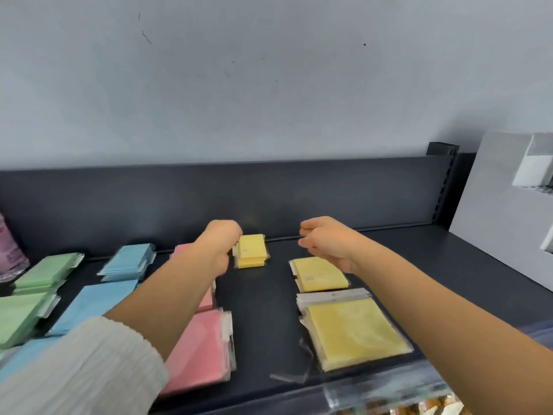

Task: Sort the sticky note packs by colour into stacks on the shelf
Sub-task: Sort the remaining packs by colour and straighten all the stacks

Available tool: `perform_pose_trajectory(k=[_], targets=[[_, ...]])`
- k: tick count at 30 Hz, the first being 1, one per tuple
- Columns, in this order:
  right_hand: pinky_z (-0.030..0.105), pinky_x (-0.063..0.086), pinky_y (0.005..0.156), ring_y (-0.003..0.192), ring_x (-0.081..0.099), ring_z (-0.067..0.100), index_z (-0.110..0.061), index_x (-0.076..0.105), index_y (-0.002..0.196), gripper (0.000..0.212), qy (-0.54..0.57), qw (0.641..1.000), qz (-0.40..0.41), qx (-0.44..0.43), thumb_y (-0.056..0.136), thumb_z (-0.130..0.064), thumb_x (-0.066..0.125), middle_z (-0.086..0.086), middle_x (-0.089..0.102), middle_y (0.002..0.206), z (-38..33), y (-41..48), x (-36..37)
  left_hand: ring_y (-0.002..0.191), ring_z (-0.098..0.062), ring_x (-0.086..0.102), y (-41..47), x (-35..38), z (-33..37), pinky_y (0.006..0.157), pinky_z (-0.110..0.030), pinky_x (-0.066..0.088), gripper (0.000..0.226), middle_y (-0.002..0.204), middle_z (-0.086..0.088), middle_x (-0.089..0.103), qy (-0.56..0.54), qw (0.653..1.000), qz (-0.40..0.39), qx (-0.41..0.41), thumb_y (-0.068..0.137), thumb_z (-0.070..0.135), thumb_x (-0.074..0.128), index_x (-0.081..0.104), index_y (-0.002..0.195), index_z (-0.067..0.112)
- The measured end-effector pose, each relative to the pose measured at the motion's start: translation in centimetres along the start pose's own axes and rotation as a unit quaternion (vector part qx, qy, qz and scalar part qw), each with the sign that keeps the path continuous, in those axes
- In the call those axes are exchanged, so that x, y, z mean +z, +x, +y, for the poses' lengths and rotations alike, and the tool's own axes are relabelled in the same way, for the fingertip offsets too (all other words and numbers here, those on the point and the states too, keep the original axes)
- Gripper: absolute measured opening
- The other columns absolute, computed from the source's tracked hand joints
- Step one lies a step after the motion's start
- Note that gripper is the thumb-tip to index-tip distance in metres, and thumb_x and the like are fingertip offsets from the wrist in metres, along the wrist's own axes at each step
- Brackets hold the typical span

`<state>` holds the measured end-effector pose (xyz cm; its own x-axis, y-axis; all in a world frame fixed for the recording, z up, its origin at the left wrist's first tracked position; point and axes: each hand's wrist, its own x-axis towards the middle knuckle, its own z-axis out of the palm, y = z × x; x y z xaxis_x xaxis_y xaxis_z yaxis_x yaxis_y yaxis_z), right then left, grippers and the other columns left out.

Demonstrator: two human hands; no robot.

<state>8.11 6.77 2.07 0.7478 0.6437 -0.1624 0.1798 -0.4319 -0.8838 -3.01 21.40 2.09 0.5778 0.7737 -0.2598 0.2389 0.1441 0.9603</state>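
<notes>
Sticky note packs lie on a dark shelf (pixel 263 319). At the back middle stands a small yellow stack (pixel 252 251). My left hand (pixel 220 241) is at its left edge, fingers curled against the top pack. My right hand (pixel 324 241) hovers with loosely curled fingers and holds nothing, just above a flat yellow pack (pixel 321 275). In front of that lies a larger yellow stack (pixel 356 333). Pink packs (pixel 200 351) lie under my left forearm. Blue packs (pixel 128 260) and green packs (pixel 45 271) lie further left.
A dark back panel (pixel 209 193) closes the shelf behind the stacks. A white box (pixel 508 205) stands at the right end. A pink wrapped item (pixel 9 250) sits at the far left. A scrap of clear wrapper (pixel 290 375) lies near the front edge.
</notes>
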Motion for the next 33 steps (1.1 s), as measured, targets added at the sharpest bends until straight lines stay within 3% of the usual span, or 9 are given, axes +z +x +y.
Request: perform_pose_trajectory(k=[2, 4, 6, 10, 13, 19, 22, 26, 33], targets=[[0.052, 0.032, 0.108, 0.122, 0.048, 0.038, 0.007, 0.049, 0.121, 0.035, 0.034, 0.999, -0.013, 0.020, 0.087, 0.003, 0.048, 0.024, 0.051, 0.129, -0.7, 2.2, 0.6, 0.092, -0.023, 0.041, 1.7, -0.3, -0.4, 0.086, -0.033, 0.034, 0.005, 0.093, -0.009, 0.041, 0.010, 1.000, 0.000, -0.020, 0.087, 0.003, 0.048, 0.051, 0.091, 0.006], [0.038, 0.044, 0.102, 0.105, 0.055, 0.023, 0.003, 0.055, 0.110, 0.023, 0.064, 0.997, -0.027, 0.042, 0.088, 0.002, 0.049, 0.015, 0.056, 0.110, -1.3, 4.2, 1.2, 0.106, -0.025, 0.043, 3.6, -0.1, -1.0, 0.094, -0.034, 0.033, 0.009, 0.108, -0.011, 0.046, 0.019, 0.999, 0.002, -0.037, 0.088, 0.005, 0.050, 0.053, 0.097, 0.004], [0.028, 0.048, 0.093, 0.107, 0.057, 0.021, -0.002, 0.054, 0.114, 0.026, 0.088, 0.994, -0.036, 0.062, 0.089, 0.001, 0.052, 0.014, 0.057, 0.118, -1.6, 5.7, 2.0, 0.116, -0.027, 0.045, 5.0, 0.4, -1.9, 0.099, -0.035, 0.035, 0.019, 0.117, -0.013, 0.049, 0.032, 0.999, -0.005, -0.036, 0.089, 0.007, 0.052, 0.052, 0.108, 0.002], [0.032, 0.047, 0.095, 0.116, 0.053, 0.025, -0.003, 0.045, 0.127, 0.038, 0.101, 0.989, -0.071, 0.086, 0.090, 0.001, 0.050, 0.018, 0.051, 0.128, -1.0, 7.7, 3.7, 0.101, -0.027, 0.050, 6.5, 1.6, -3.0, 0.093, -0.038, 0.043, 0.021, 0.107, -0.016, 0.053, 0.058, 0.998, 0.009, -0.031, 0.090, 0.006, 0.048, 0.053, 0.110, 0.002], [0.035, 0.047, 0.097, 0.116, 0.054, 0.026, 0.001, 0.050, 0.122, 0.034, 0.106, 0.985, -0.094, 0.095, 0.088, 0.004, 0.052, 0.019, 0.053, 0.126, -0.4, 8.9, 4.2, 0.090, -0.025, 0.050, 7.4, 2.5, -3.3, 0.081, -0.035, 0.044, 0.020, 0.097, -0.015, 0.053, 0.058, 0.998, 0.006, -0.030, 0.088, 0.003, 0.044, 0.057, 0.103, 0.001], [0.037, 0.049, 0.095, 0.106, 0.055, 0.025, 0.001, 0.055, 0.110, 0.024, 0.079, 0.989, -0.075, 0.099, 0.087, 0.006, 0.053, 0.016, 0.054, 0.105, 0.7, 9.0, 1.5, 0.105, -0.028, 0.055, 6.5, 6.1, -3.0, 0.095, -0.038, 0.045, 0.010, 0.110, -0.016, 0.057, 0.031, 0.998, -0.050, -0.037, 0.093, 0.012, 0.044, 0.053, 0.096, 0.008], [0.038, 0.047, 0.098, 0.113, 0.054, 0.027, 0.000, 0.053, 0.117, 0.031, 0.096, 0.988, -0.066, 0.105, 0.087, 0.008, 0.051, 0.017, 0.056, 0.118, 1.4, 8.9, -0.5, 0.102, -0.025, 0.054, 5.9, 8.1, -2.7, 0.096, -0.038, 0.044, 0.009, 0.109, -0.015, 0.056, 0.010, 0.996, -0.077, -0.041, 0.094, 0.012, 0.043, 0.052, 0.094, 0.010], [0.037, 0.041, 0.102, 0.122, 0.047, 0.029, -0.001, 0.046, 0.128, 0.041, 0.098, 0.988, -0.055, 0.104, 0.088, 0.007, 0.050, 0.017, 0.049, 0.132, 2.2, 8.7, -2.1, 0.101, -0.022, 0.052, 5.7, 9.9, -2.8, 0.098, -0.037, 0.043, 0.022, 0.115, -0.015, 0.056, -0.018, 0.994, -0.097, -0.040, 0.094, 0.011, 0.043, 0.052, 0.113, 0.008], [0.039, 0.037, 0.107, 0.125, 0.044, 0.029, -0.002, 0.042, 0.133, 0.045, 0.058, 0.992, -0.054, 0.102, 0.089, 0.004, 0.049, 0.017, 0.044, 0.136, 2.7, 8.8, -2.1, 0.106, -0.027, 0.055, 4.9, 10.7, -3.1, 0.097, -0.036, 0.044, 0.027, 0.126, -0.019, 0.056, -0.027, 0.991, -0.125, -0.029, 0.094, 0.008, 0.040, 0.053, 0.118, 0.008]])
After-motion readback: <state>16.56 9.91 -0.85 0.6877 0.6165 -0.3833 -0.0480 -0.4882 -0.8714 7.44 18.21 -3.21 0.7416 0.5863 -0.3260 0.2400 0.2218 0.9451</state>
